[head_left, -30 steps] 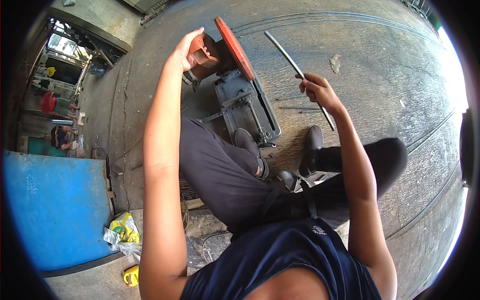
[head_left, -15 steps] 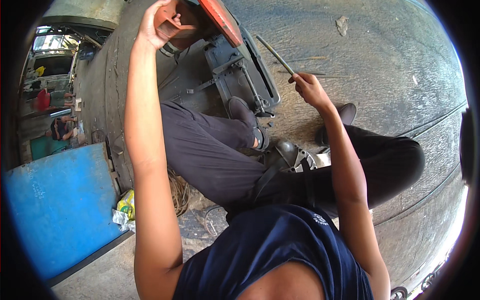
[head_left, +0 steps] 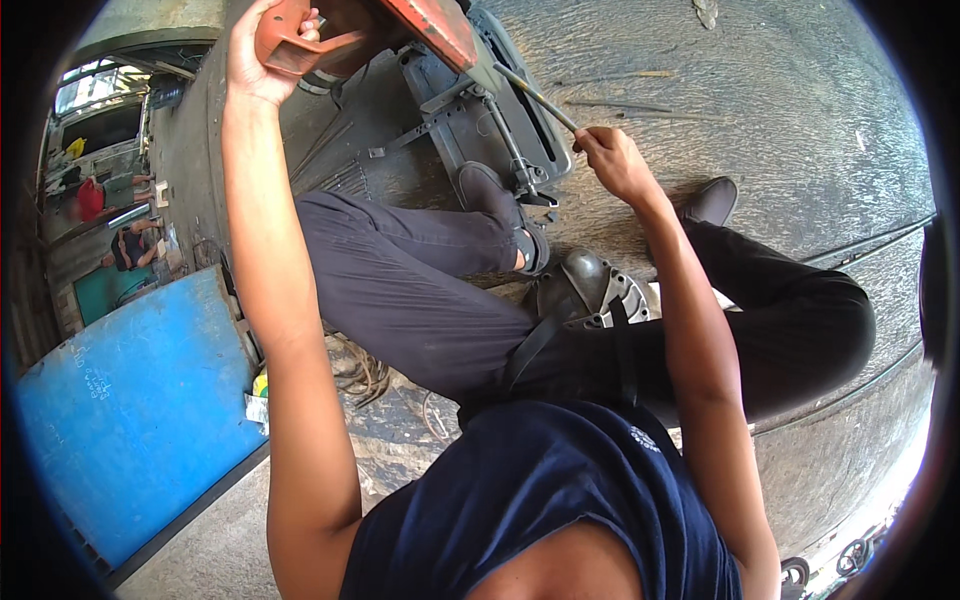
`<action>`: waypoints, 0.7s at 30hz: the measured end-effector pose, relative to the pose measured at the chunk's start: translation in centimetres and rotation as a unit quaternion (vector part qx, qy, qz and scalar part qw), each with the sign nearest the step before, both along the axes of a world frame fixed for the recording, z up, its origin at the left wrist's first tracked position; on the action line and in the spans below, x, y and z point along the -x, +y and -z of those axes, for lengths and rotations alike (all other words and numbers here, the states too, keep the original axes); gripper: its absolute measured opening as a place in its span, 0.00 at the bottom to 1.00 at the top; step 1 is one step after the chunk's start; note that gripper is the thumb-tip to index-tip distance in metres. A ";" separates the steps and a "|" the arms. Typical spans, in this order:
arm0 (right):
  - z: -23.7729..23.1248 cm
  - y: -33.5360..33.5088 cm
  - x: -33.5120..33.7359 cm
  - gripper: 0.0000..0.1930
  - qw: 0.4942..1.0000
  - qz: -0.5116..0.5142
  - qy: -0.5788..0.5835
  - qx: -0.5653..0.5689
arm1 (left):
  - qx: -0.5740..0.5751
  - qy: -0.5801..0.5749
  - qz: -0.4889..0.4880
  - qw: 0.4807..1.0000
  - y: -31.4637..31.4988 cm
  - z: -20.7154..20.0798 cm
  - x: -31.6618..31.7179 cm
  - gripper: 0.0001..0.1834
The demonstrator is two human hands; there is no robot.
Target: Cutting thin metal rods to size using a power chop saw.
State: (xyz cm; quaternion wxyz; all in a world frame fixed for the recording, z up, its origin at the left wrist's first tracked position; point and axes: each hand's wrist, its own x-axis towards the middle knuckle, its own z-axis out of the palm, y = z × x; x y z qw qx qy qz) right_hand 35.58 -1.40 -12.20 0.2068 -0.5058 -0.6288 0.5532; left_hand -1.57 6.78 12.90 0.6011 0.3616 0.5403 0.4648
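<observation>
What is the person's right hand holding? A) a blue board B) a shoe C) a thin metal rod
C: the right hand is closed around a thin metal rod that slants up toward the red-topped machine, while the left hand grips its reddish handle.

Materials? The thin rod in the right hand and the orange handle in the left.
Thin rod: looks like bare metal, dull grey with a light sheen along its length. Orange handle: probably painted metal, possibly cast; the orange coat looks worn and matte.
</observation>
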 end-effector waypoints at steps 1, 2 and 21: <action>-0.1 0.0 0.2 0.22 1.000 0.007 -0.003 0.006 | -0.035 -0.008 0.013 0.999 -0.3 0.1 -0.6 0.27; -0.2 -0.1 0.4 0.22 1.000 0.018 -0.006 0.011 | -0.032 -0.008 0.013 0.999 -0.6 0.1 -1.3 0.27; -1.3 -1.3 1.5 0.10 0.975 0.046 -0.063 -0.208 | -0.018 0.025 -0.080 0.996 -1.3 -0.8 -4.4 0.23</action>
